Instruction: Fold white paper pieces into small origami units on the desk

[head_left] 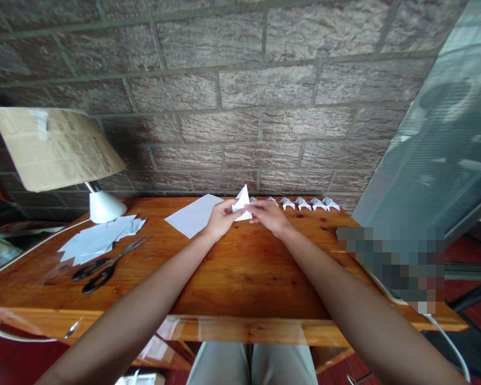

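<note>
A part-folded paper points up at the far middle of the counter, pinched by the left hand and right hand, both closed on it; beside them a row of folded pieces looks finished; a flat sheet and a pile near the scissors lie unfolded.

The place looks like a home desk used for paper craft. A worn wooden table stands against a brick wall. On it are a desk lamp with a cardboard shade, black scissors, cut paper sheets, a half-folded piece and a row of folded paper shapes.
</note>
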The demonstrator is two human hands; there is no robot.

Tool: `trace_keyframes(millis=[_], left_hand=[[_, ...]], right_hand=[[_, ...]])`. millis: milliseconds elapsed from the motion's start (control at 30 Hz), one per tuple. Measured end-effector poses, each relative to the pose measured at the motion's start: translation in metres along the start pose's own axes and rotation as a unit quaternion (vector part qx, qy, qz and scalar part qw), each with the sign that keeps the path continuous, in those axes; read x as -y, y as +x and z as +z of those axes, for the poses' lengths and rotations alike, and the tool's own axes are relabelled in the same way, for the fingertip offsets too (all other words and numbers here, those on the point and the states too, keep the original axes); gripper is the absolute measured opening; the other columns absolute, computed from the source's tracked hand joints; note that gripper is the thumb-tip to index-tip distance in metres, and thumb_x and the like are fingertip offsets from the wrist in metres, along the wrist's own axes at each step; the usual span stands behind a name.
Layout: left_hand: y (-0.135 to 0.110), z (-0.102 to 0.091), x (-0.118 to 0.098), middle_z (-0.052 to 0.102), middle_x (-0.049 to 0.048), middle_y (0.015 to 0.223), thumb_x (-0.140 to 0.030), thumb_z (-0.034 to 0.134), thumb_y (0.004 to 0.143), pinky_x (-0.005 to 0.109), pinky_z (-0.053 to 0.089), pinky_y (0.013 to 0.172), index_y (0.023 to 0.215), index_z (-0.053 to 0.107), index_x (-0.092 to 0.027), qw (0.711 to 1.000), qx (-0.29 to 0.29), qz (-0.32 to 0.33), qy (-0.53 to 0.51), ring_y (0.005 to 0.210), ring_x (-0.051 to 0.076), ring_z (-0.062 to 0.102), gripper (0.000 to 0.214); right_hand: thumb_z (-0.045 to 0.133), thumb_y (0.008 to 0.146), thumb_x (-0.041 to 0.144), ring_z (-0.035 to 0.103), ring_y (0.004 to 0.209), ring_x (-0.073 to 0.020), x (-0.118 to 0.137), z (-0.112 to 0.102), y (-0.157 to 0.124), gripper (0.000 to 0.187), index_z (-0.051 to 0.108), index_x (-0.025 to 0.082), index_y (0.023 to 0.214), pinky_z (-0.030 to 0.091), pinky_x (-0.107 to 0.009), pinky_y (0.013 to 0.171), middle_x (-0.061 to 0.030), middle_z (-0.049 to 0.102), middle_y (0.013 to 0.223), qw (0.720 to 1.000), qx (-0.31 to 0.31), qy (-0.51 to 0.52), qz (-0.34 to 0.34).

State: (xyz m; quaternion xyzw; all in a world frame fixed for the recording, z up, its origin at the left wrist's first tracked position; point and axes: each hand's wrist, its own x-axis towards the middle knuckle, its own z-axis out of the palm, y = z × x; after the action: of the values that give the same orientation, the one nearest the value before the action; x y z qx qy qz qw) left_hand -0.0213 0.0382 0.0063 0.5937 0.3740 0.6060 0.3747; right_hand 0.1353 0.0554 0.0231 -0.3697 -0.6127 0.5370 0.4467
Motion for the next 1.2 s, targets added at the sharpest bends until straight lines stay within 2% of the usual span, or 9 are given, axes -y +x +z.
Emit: trace_keyframes(millis=[100,200,333,533,633,733,900,1100,1200], left_hand=[[0.0,0.001,0.0,0.07,0.0008,0.077,-0.034,0.081,0.06,0.027,0.045,0.068,0.081,0.071,-0.017,1.0,-0.015,-0.004,-0.009,0.069,0.015,0.059,0.029],[-0.001,0.001,-0.001,0.071,0.0012,0.077,-0.032,0.081,0.058,0.029,0.045,0.07,0.081,0.071,-0.016,0.999,-0.02,-0.036,-0.026,0.069,0.016,0.06,0.029],[-0.003,0.002,-0.004,0.071,0.0021,0.078,-0.034,0.082,0.058,0.028,0.045,0.069,0.084,0.072,-0.015,0.998,-0.011,-0.062,-0.03,0.069,0.016,0.06,0.034],[-0.004,0.002,0.0,0.068,0.0002,0.07,-0.034,0.078,0.063,0.025,0.042,0.06,0.077,0.071,-0.016,0.999,-0.024,-0.027,0.038,0.062,0.014,0.057,0.024],[-0.003,0.002,0.003,0.07,0.0009,0.077,-0.033,0.077,0.064,0.026,0.045,0.064,0.083,0.071,-0.017,0.999,-0.015,-0.007,0.038,0.068,0.016,0.06,0.025],[-0.004,0.003,0.005,0.071,0.0029,0.084,-0.032,0.075,0.067,0.027,0.047,0.069,0.09,0.071,-0.017,0.999,-0.002,0.008,0.039,0.074,0.017,0.062,0.028],[-0.005,0.002,0.006,0.072,0.0033,0.084,-0.031,0.072,0.072,0.027,0.047,0.069,0.091,0.072,-0.017,0.996,-0.003,0.029,0.088,0.073,0.017,0.062,0.024],[-0.003,0.001,0.009,0.073,0.0041,0.089,-0.029,0.072,0.071,0.027,0.047,0.071,0.097,0.073,-0.019,0.996,0.015,0.032,0.081,0.074,0.017,0.063,0.027],[-0.002,0.001,0.007,0.072,0.0028,0.081,-0.029,0.071,0.072,0.027,0.046,0.066,0.09,0.074,-0.019,0.997,0.002,0.019,0.071,0.068,0.016,0.061,0.021]], right_hand=[[0.075,0.072,0.028,0.059,0.064,-0.0085,0.001,0.002,0.0,0.014,0.073,0.015,0.076,0.059,-0.021,0.061,0.0003,0.064,0.07,1.0,-0.011,0.027,0.009],[0.073,0.074,0.021,0.061,0.064,-0.0088,0.003,0.001,0.001,0.008,0.072,0.015,0.078,0.06,-0.022,0.062,-0.0002,0.066,0.071,0.998,-0.021,0.044,0.024],[0.074,0.072,0.015,0.065,0.067,-0.0102,0.004,-0.001,0.0,0.014,0.071,0.015,0.086,0.06,-0.022,0.063,-0.002,0.071,0.078,0.997,-0.033,0.058,0.027],[0.078,0.069,0.024,0.066,0.066,-0.011,0.003,-0.002,0.0,0.017,0.071,0.015,0.082,0.061,-0.024,0.062,-0.002,0.07,0.076,0.998,-0.041,0.047,0.02],[0.078,0.069,0.027,0.063,0.062,-0.0098,0.001,-0.001,0.001,0.017,0.071,0.014,0.078,0.06,-0.023,0.059,-0.0009,0.069,0.071,0.998,-0.046,0.03,0.011],[0.079,0.068,0.029,0.063,0.061,-0.0099,0.001,-0.001,0.003,0.018,0.071,0.014,0.074,0.06,-0.024,0.063,-0.0006,0.067,0.067,0.998,-0.052,0.027,0.008],[0.075,0.073,0.023,0.065,0.064,-0.0111,0.002,-0.001,0.003,0.01,0.071,0.014,0.076,0.06,-0.023,0.064,-0.0015,0.068,0.067,0.998,-0.054,0.032,0.03],[0.072,0.076,0.021,0.067,0.061,-0.0113,0.001,-0.001,0.003,0.015,0.069,0.015,0.09,0.059,-0.025,0.063,-0.0027,0.072,0.074,0.996,-0.071,0.034,0.035],[0.069,0.078,0.022,0.068,0.064,-0.0131,0.002,-0.005,0.002,0.034,0.063,0.018,0.111,0.06,-0.027,0.064,-0.0041,0.073,0.081,0.999,-0.042,-0.007,0.023]])
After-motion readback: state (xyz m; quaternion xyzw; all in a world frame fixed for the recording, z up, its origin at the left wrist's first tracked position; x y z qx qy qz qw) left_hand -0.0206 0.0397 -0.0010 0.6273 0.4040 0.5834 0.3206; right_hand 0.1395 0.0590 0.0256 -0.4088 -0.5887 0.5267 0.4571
